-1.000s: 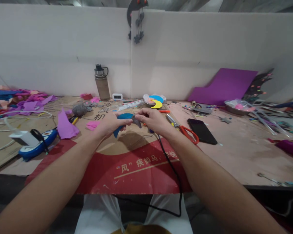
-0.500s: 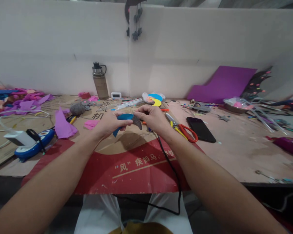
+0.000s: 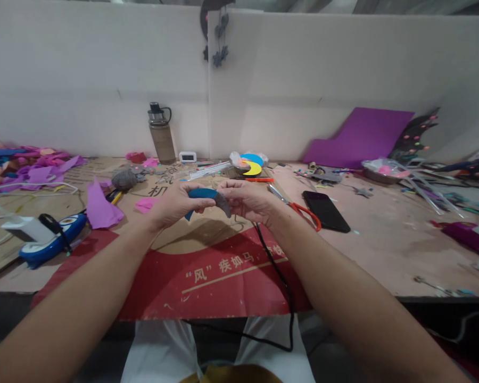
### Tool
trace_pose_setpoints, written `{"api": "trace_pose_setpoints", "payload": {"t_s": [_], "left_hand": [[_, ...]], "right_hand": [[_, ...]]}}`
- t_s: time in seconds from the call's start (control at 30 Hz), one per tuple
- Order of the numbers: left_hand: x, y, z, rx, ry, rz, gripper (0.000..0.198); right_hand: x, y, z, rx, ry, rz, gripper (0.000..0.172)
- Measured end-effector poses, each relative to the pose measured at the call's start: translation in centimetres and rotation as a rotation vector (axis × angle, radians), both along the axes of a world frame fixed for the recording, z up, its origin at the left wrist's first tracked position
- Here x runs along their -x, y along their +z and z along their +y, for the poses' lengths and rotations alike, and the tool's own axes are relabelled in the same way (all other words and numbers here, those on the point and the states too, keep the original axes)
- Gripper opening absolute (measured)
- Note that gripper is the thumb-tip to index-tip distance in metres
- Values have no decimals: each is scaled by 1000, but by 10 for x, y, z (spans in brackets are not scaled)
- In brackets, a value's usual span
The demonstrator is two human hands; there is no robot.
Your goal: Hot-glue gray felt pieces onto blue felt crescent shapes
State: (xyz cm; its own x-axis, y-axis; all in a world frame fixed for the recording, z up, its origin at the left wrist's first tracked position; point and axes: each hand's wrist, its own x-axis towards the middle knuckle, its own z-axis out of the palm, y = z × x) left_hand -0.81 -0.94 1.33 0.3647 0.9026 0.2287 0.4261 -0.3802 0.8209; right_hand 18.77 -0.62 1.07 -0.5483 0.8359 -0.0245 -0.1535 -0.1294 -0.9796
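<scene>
At frame centre, the left hand [image 3: 178,203] pinches a blue, card-like crescent [image 3: 202,193], grey textured covering [image 3: 222,204] apparently only at one end, the right hand [image 3: 249,201] bunched alongside, hold indeterminable.

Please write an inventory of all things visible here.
curved piece: 1, blue and grey, centre
bottle: 1, brownish, back
display: 1, white, back
yarn ball: 1, grey, left
hanging ornament: 1, dark, back
scissors: 1, red-handled, right
phone: 1, black, right
charger: 1, white, left
panel: 1, purple, right
cable: 1, black, front
scraps: many, mixed, far left
small bits: many, mixed, scattered
printed sheet: 1, red and brown, front
left hand: 1, bare, holding curved piece
right hand: 1, bare, at grey end
</scene>
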Motion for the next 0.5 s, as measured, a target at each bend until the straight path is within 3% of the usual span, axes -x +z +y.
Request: {"api": "trace_pose_setpoints", "payload": {"t_s": [0.13, 0.3, 0.5], "left_hand": [[1, -2, 2, 38, 9, -7, 25], [5, -13, 14, 58, 137, 21, 30], [9, -12, 18, -91, 308, 76, 27]], "right_hand": [[1, -3, 3, -98, -93, -62, 20], [5, -6, 7, -501, -424, -355, 16], [13, -5, -6, -785, -335, -616, 16]]}}
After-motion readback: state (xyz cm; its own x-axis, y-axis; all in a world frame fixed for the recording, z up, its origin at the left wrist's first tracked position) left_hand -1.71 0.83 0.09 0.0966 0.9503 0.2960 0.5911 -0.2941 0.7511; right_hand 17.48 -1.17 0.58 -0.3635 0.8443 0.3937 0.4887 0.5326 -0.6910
